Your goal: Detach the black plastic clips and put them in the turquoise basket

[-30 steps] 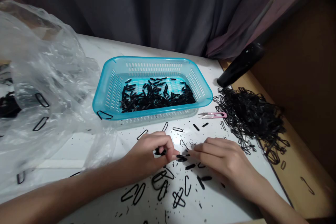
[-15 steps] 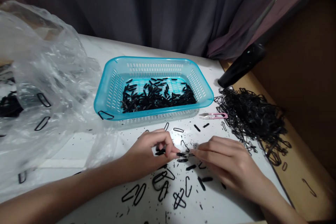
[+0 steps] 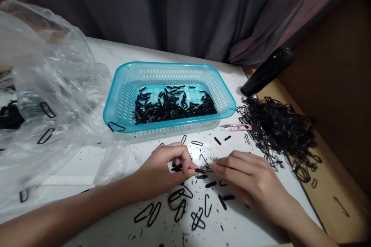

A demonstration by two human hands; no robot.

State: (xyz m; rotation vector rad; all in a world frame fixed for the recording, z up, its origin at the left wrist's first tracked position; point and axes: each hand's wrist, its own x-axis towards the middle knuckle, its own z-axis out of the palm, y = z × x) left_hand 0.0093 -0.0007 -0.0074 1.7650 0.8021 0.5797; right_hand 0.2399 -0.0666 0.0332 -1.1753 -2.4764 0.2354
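Near the table's middle, my left hand (image 3: pixel 174 162) pinches a small black strip (image 3: pixel 199 170) between thumb and forefinger. Another dark piece (image 3: pixel 176 168) shows under its curled fingers. Close by on the right, my right hand (image 3: pixel 249 177) is closed with its fingertips around a thin, greyish pointed tool (image 3: pixel 209 170). The tool's tip meets the strip's right end; its body is hidden in the hand. Short black strips (image 3: pixel 211 185) and black elongated loops (image 3: pixel 198 219) lie below the hands among tiny dark scraps.
A blue perforated basket (image 3: pixel 171 126) with many black strips stands behind the hands. Pink thread snips (image 3: pixel 236 127) lie beside a tangled heap of black loops (image 3: pixel 278 127). A black cylindrical object (image 3: pixel 266 71) leans behind it. A clear plastic bag (image 3: pixel 66 85) covers the left.
My right hand has shifted very slightly left at the fingertips. My left hand keeps its pinch on the strip, and the basket and other things have stayed in place.
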